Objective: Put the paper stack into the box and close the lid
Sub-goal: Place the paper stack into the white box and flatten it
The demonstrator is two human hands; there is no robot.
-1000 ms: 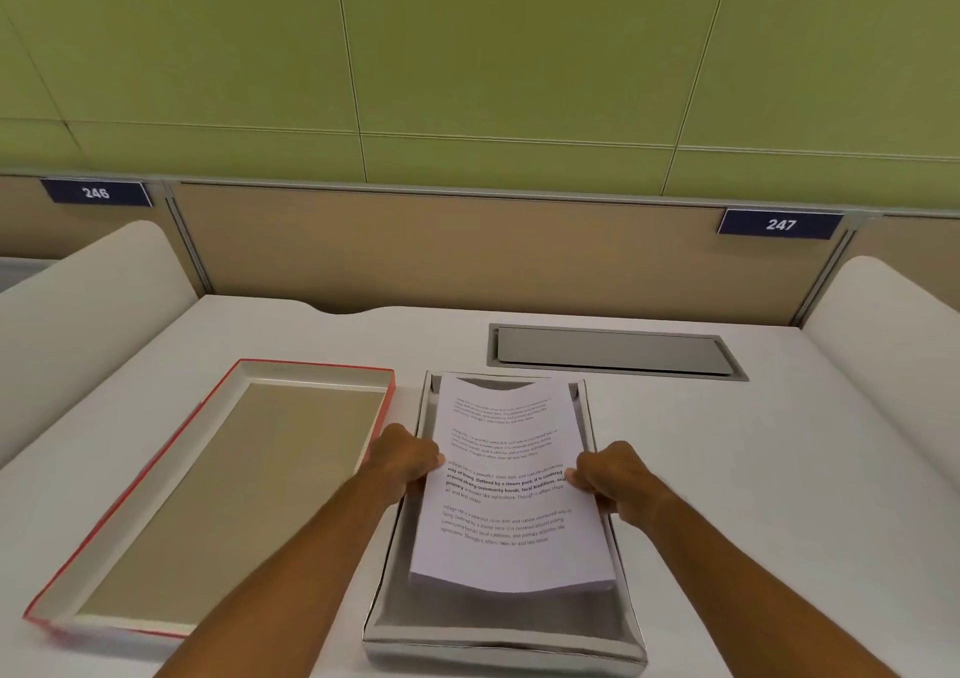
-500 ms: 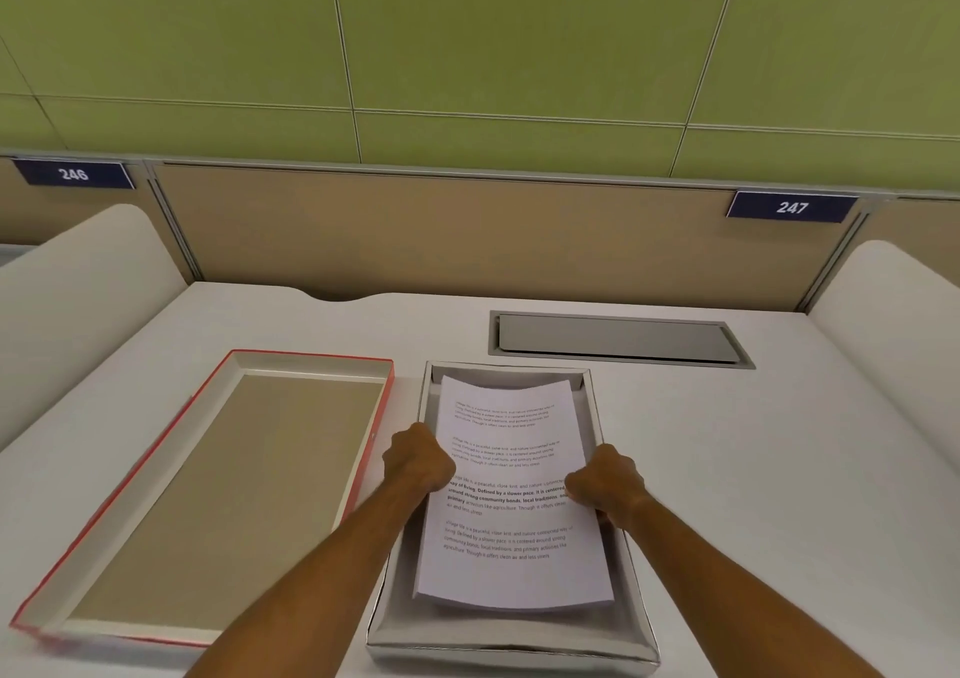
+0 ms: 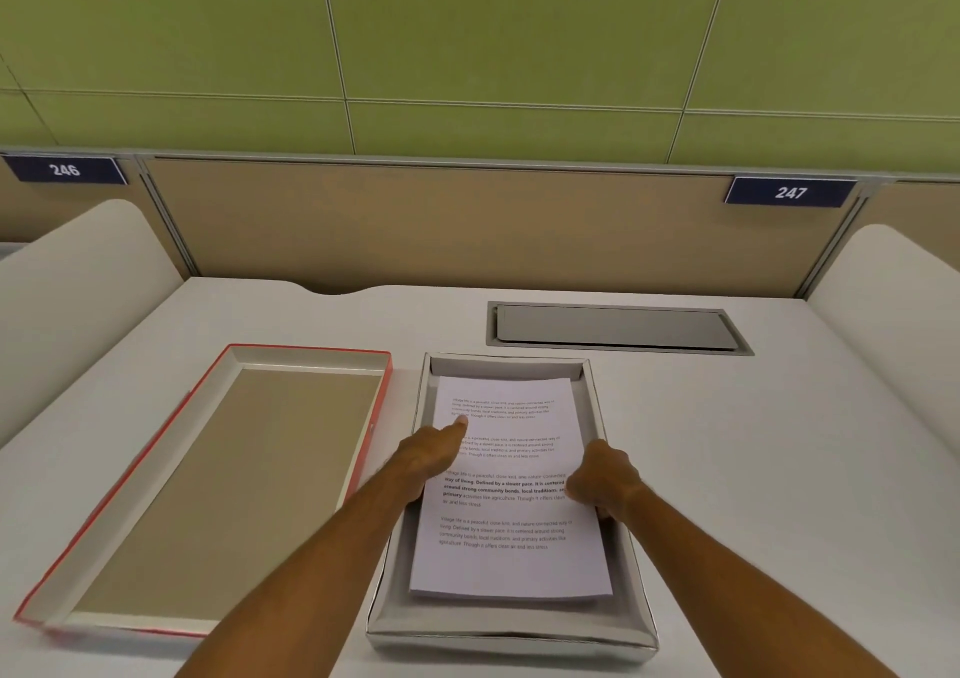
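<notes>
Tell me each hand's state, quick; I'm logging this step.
Left hand: open, forefinger pressing the white printed paper stack in the silver box.
Right hand: curled on the stack's right edge; grip cannot be told.

Right hand's (image 3: 602, 480) curled fingertips behind paper stack's (image 3: 511, 495) edge; small print unreadable.

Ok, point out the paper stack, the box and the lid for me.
paper stack (image 3: 506, 568): head view, blank lower part of the top sheet.
box (image 3: 511, 638): head view, silver near wall.
lid (image 3: 228, 490): head view, tan inner face, lying open left of the box.
</notes>
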